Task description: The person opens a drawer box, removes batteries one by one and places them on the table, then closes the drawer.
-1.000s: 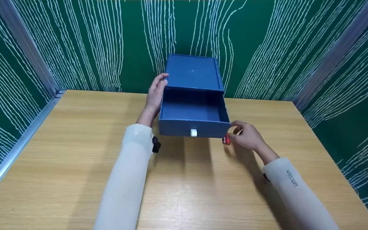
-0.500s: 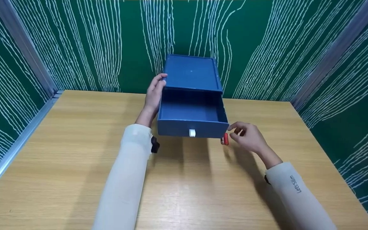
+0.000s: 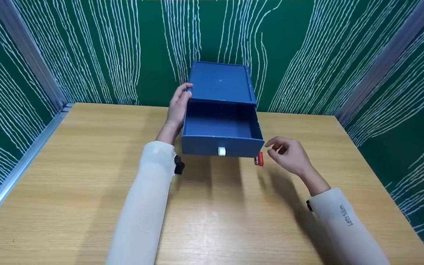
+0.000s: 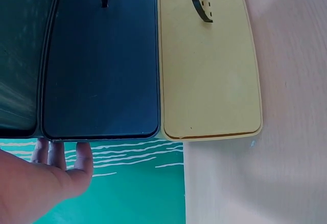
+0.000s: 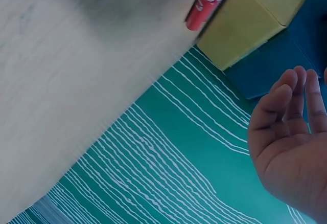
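Note:
A stack of box drawers stands against the back wall, and its top blue drawer is pulled out, with a white pull tab on its front. My left hand rests against the stack's left side, its fingertips at the edge beside the top panel. In the left wrist view its fingers touch the side by a closed blue drawer. My right hand hovers just right of the pulled-out drawer's front corner, fingers loosely bent around nothing. Below that corner is a small red can, apart from the hand.
Under the blue drawers is a yellow drawer with a dark strap handle. The wooden table reaches back to a green wall with white wavy lines. Grey metal posts stand at the corners.
My right hand has drawn slightly right, away from the drawer's front corner and the red can. The left hand and the drawer stay in place.

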Available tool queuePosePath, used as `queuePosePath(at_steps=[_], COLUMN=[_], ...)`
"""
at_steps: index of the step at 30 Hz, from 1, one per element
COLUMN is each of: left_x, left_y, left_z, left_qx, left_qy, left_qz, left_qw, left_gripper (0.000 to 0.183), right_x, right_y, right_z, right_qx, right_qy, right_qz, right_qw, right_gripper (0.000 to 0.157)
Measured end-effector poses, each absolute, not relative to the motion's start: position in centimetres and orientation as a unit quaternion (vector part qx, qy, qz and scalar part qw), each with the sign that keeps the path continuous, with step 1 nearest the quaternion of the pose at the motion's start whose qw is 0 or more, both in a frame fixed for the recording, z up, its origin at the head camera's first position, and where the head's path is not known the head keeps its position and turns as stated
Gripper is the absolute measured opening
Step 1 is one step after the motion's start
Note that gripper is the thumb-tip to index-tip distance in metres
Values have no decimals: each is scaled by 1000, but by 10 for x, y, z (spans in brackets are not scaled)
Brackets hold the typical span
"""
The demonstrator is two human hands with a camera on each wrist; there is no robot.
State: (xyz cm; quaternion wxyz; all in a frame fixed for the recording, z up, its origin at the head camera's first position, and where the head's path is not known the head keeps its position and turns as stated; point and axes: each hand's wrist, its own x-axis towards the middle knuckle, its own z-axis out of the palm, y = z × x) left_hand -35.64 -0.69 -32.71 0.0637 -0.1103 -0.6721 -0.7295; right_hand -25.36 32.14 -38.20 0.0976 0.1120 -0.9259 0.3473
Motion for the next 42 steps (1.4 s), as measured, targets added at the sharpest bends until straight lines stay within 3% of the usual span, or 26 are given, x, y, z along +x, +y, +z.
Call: queuePosePath(at_steps=[6, 16, 33, 42], left_x=[-347, -335, -340, -342], left_y=[-6, -5, -8, -7], left_z=[-319, -309, -314, -315], left_qx=[-101, -115, -127, -131], left_qy=[-679, -699, -685, -677], left_qz=[-725, -703, -715, -721], left_qw=[63, 57, 57, 68], left_gripper=[31, 36, 29, 28], right_x=[-246, -214, -191, -183], right_y=[316, 290, 277, 264], right_z=[-371, -329, -315, -312], right_qx=[159, 208, 247, 277], right_qy=[-908, -885, -844, -821], right_qz=[362, 387, 440, 472], right_qw=[141, 151, 180, 164], right_gripper=[6, 4, 6, 10])
